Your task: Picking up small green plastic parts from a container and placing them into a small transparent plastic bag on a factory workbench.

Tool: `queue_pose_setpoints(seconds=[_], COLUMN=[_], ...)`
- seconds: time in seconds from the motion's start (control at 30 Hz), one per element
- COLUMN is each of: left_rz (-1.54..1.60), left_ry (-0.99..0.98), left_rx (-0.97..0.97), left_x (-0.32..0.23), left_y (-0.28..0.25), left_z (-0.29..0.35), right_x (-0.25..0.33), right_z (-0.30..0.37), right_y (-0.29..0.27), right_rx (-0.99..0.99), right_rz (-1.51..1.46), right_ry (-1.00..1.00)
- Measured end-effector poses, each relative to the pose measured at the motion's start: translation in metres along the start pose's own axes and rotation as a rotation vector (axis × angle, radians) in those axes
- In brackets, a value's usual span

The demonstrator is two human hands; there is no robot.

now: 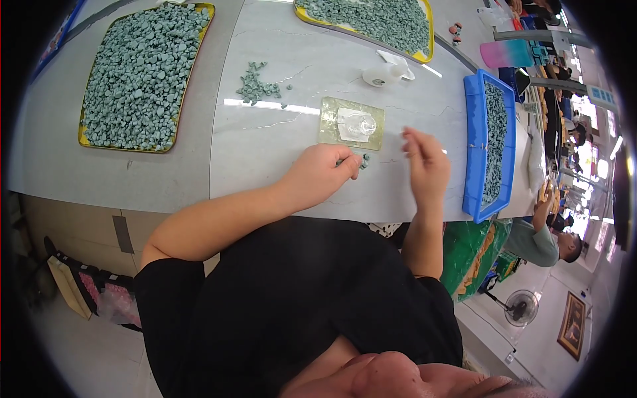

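My left hand (315, 174) is closed near the front of the table, its fingertips curled round small green pieces (363, 161) that show at its thumb and on the tabletop beside it. Just beyond it lies a yellowish translucent square plate (330, 127), bearing a white sheet (348, 132) and a clear, shiny object (365, 123) whose kind I cannot make out. To the right of the plate, my right hand (428, 162) is raised with thumb and fingers drawn together. Anything between those fingertips is too small or blurred to name.
Yellow-rimmed trays of green pieces stand at the left (174, 140) and far side (432, 40). A blue bin (472, 159) of similar pieces sits at right. A loose green pile (255, 86) and a white bottle (379, 75) lie beyond the plate. Another person (541, 242) is farther right.
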State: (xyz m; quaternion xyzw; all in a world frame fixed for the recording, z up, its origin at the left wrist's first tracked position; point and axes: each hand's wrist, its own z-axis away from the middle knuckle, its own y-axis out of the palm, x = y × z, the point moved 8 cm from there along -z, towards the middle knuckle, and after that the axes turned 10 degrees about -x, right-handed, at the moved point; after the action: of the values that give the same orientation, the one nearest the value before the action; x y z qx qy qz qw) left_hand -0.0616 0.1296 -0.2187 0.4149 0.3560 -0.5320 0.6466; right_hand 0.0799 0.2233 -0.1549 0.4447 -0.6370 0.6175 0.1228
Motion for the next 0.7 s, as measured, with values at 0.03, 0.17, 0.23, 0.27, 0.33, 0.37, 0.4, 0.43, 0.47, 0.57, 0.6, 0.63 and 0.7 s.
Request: queue_pose_setpoints(seconds=[0.03, 0.17, 0.23, 0.27, 0.33, 0.37, 0.4, 0.43, 0.47, 0.57, 0.6, 0.63, 0.7], left_rz=[-0.026, 0.265, 0.395, 0.526, 0.596, 0.666, 0.666, 0.691, 0.716, 0.642, 0.642, 0.616, 0.589], left_ry=[-0.007, -0.137, -0.174, -0.211, -0.179, -0.146, -0.146, -0.144, -0.143, -0.117, -0.117, -0.122, -0.128], left_rx=[0.016, 0.069, 0.061, 0.052, 0.039, 0.026, 0.025, -0.024, -0.074, -0.072, -0.071, -0.026, 0.020], left_x=[-0.001, 0.001, -0.001, -0.002, -0.004, -0.007, -0.007, -0.007, -0.007, -0.008, -0.007, -0.006, -0.004], left_y=[0.001, 0.007, 0.005, 0.004, -0.001, -0.004, -0.004, -0.007, -0.010, -0.010, -0.010, -0.006, -0.001], left_z=[0.001, 0.003, 0.003, 0.002, -0.002, -0.003, -0.003, -0.004, -0.004, -0.003, -0.004, -0.004, -0.004], right_x=[-0.008, -0.041, -0.050, -0.055, -0.054, -0.053, -0.051, -0.048, -0.044, -0.027, -0.023, -0.019, -0.012], right_z=[-0.007, -0.015, -0.016, -0.016, -0.017, -0.017, -0.017, -0.017, -0.016, -0.009, -0.004, 0.001, 0.009], right_y=[-0.015, -0.040, -0.038, -0.036, -0.034, -0.032, -0.031, -0.029, -0.027, -0.017, -0.014, -0.008, 0.001], right_rx=[-0.082, -0.151, -0.122, -0.093, -0.084, -0.074, -0.074, -0.088, -0.102, -0.160, -0.161, -0.137, -0.114], right_rz=[0.180, 0.561, 0.573, 0.584, 0.548, 0.512, 0.511, 0.454, 0.396, 0.150, 0.151, 0.045, -0.062], right_ry=[-0.003, 0.101, 0.134, 0.166, 0.180, 0.194, 0.193, 0.198, 0.203, 0.180, 0.181, 0.195, 0.209])
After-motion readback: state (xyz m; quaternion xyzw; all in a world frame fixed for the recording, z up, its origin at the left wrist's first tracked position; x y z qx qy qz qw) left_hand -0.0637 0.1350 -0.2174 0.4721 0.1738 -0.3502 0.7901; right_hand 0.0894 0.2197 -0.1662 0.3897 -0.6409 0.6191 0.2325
